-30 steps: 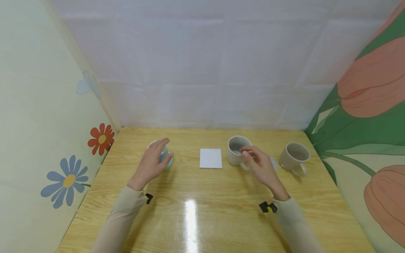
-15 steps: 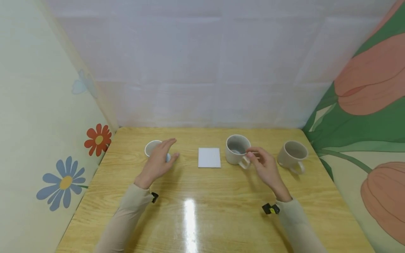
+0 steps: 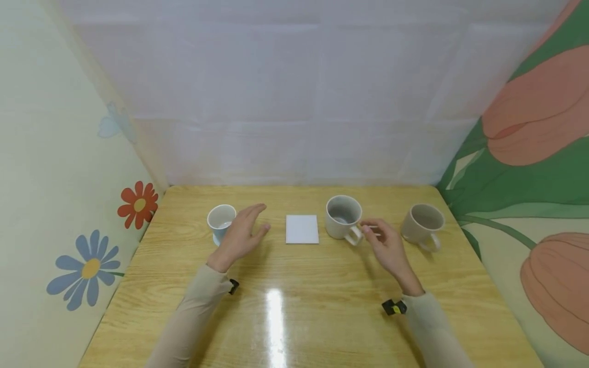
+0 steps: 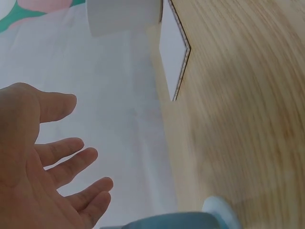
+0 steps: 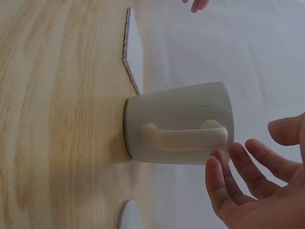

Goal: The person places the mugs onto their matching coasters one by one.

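My left hand (image 3: 240,237) is held above the table just right of a small blue cup (image 3: 220,232), fingers spread and nothing in them. The cup has a white inside and stands on a pale blue coaster (image 4: 221,211). To the left of my right hand (image 3: 387,248) stands a pale ribbed mug (image 5: 181,109), its handle (image 5: 186,139) towards that hand. My right fingers are loosely bent close to the handle and rim; whether they touch cannot be told. A white square coaster (image 3: 301,229) lies flat between the cup and the mug.
A beige mug (image 3: 420,227) stands at the far right of the wooden table (image 3: 322,306). Part of a round grey coaster (image 5: 129,217) shows near the ribbed mug. White cloth (image 3: 294,102) hangs behind, with flowered panels at both sides.
My left hand has moved right, away from the blue cup, uncovering it. My right hand has drawn slightly right, off the ribbed mug's rim. The head view has shifted slightly.
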Action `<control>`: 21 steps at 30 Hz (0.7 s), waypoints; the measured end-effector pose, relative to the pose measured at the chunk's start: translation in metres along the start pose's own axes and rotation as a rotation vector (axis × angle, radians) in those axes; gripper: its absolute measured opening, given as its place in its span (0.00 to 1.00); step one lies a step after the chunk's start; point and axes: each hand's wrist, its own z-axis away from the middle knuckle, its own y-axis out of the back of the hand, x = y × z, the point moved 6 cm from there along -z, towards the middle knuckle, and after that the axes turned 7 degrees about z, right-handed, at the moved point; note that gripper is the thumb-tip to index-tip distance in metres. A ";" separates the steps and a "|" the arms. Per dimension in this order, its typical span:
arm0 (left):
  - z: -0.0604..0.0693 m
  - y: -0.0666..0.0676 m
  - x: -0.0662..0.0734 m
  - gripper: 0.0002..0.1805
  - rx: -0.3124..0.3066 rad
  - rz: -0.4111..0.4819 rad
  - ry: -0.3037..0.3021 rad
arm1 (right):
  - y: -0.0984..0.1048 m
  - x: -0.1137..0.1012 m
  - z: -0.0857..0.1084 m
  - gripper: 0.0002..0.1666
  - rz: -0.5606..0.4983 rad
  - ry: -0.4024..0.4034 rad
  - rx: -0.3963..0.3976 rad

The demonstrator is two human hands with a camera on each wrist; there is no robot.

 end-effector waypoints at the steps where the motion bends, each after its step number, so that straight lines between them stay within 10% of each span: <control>1: -0.001 -0.002 0.000 0.33 -0.003 -0.002 0.000 | -0.001 0.001 0.001 0.13 -0.007 -0.006 0.000; 21: -0.016 -0.034 -0.003 0.32 -0.086 0.001 0.024 | -0.012 0.022 0.007 0.16 -0.016 -0.097 -0.035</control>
